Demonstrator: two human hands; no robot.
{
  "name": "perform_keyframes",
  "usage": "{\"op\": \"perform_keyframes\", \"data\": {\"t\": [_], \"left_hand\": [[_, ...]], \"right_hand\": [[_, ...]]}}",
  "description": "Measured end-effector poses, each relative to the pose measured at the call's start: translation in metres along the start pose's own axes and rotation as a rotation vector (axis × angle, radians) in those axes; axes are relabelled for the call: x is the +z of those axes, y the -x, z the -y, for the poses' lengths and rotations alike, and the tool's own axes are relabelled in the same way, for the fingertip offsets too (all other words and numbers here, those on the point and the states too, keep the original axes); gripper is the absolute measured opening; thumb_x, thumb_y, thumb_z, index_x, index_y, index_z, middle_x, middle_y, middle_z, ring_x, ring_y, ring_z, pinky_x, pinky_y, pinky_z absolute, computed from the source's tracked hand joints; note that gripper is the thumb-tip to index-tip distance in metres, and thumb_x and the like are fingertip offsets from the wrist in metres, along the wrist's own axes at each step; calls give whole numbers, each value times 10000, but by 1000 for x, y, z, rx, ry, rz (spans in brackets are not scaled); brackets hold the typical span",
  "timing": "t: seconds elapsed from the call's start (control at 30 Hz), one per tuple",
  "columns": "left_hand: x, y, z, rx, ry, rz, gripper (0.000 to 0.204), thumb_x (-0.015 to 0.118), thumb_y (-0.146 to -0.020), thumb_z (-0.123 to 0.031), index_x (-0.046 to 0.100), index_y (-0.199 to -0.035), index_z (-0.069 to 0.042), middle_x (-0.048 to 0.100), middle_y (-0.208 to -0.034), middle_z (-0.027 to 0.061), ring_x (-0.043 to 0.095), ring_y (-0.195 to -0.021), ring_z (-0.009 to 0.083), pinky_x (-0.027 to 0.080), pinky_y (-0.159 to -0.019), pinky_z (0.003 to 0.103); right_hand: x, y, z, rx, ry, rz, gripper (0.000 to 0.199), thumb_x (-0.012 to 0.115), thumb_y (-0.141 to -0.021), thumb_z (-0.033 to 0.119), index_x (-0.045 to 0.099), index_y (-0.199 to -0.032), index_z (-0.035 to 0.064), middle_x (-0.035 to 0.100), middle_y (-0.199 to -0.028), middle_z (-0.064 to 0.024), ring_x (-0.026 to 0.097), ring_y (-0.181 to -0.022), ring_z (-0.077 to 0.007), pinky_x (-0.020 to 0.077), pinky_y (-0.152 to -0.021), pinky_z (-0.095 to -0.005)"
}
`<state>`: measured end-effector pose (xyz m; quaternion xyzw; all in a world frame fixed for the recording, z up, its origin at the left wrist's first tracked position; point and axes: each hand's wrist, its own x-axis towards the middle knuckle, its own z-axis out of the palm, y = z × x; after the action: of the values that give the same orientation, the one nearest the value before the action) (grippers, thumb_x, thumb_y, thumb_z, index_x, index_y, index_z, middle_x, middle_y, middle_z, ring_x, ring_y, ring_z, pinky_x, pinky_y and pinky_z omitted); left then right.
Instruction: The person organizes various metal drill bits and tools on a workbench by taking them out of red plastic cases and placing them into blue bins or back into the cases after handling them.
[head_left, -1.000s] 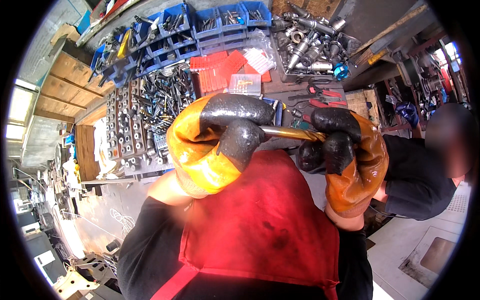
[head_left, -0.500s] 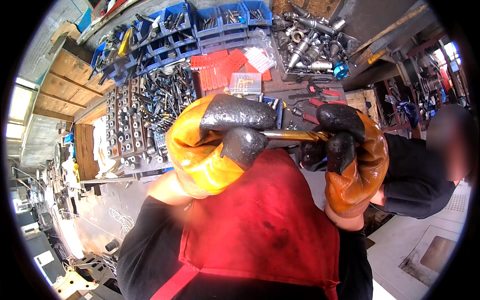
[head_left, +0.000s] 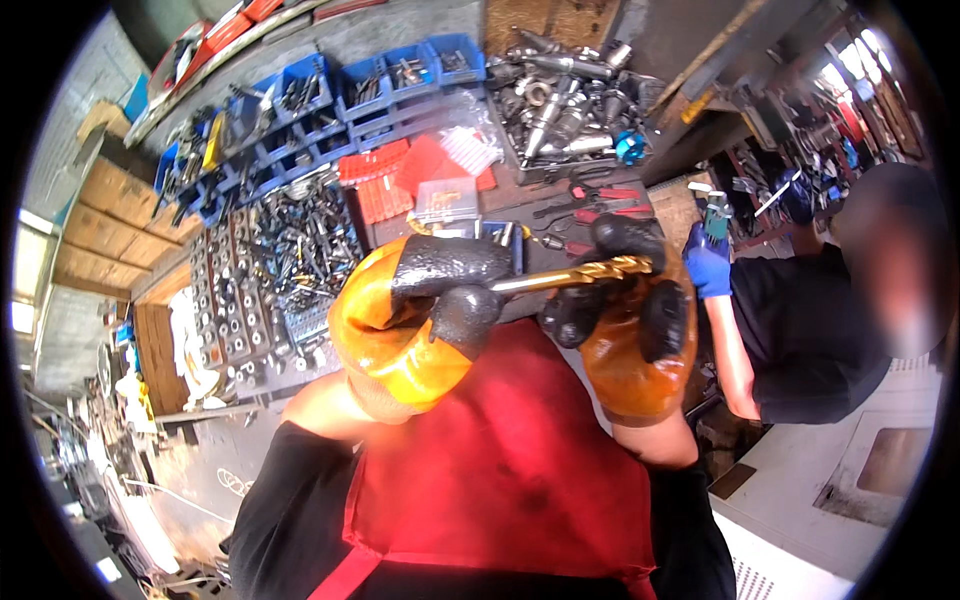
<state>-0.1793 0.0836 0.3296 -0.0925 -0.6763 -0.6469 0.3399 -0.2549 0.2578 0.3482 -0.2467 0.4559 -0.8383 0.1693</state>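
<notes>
In orange gloves with black coated fingers, both my hands are raised above my red apron. My left hand (head_left: pixel 425 320) is closed, pinching the plain shank of a gold-coloured drill bit (head_left: pixel 575 274) between thumb and fingers. The bit lies nearly level, its spiral-fluted end pointing right. Around that fluted end my right hand (head_left: pixel 630 330) is open, the thumb and fingers apart and the palm turned up. Whether the bit's tip touches the right glove cannot be made out.
Beyond my hands is a workbench with blue bins (head_left: pixel 365 85), heaped cutters (head_left: pixel 305 235), red plastic cases (head_left: pixel 375 180), pliers (head_left: pixel 600 195) and a tray of metal tool holders (head_left: pixel 565 100). At the right, close by, a co-worker's blue-gloved hand (head_left: pixel 708 262) holds a small green-and-white object.
My right hand has let go of the fluted end and opened its fingers, exposing the flutes. The view has shifted, and a co-worker's gloved hand now shows at the right.
</notes>
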Motion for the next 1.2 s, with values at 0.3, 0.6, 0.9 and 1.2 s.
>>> {"op": "perform_keyframes", "data": {"t": [0.3, 0.6, 0.9, 1.2], "left_hand": [[24, -4, 10, -12, -112, 77, 192, 656, -955, -213, 626, -1042, -44, 645, -951, 119, 643, -705, 181, 527, -614, 306], [61, -12, 8, -20, -193, 179, 222, 650, -957, -260, 616, -1009, -47, 635, -899, 112, 643, -707, 168, 528, -617, 292], [95, -14, 12, 20, -251, 268, 209, 636, -964, -248, 617, -1002, -44, 630, -858, 124, 628, -704, 179, 508, -621, 301], [126, -8, 4, 44, -337, 276, 188, 647, -960, -223, 625, -1002, -42, 637, -895, 129, 626, -725, 182, 506, -638, 303]], "right_hand": [[-29, 2, 1, -35, -81, -52, 447, 631, -974, 292, 560, -1276, -30, 689, -924, -111, 667, -729, -151, 530, -610, -255], [-67, 13, 7, -117, -129, -74, 397, 621, -981, 259, 569, -1242, -35, 682, -937, -97, 657, -736, -138, 529, -629, -245], [-105, 28, 15, -115, -59, -184, 305, 658, -953, 144, 593, -1194, -31, 661, -962, -73, 645, -767, -118, 516, -643, -226], [-123, 31, 29, -142, -202, -137, 315, 653, -965, 194, 615, -1190, -22, 658, -956, -55, 632, -785, -104, 507, -657, -227]]}}
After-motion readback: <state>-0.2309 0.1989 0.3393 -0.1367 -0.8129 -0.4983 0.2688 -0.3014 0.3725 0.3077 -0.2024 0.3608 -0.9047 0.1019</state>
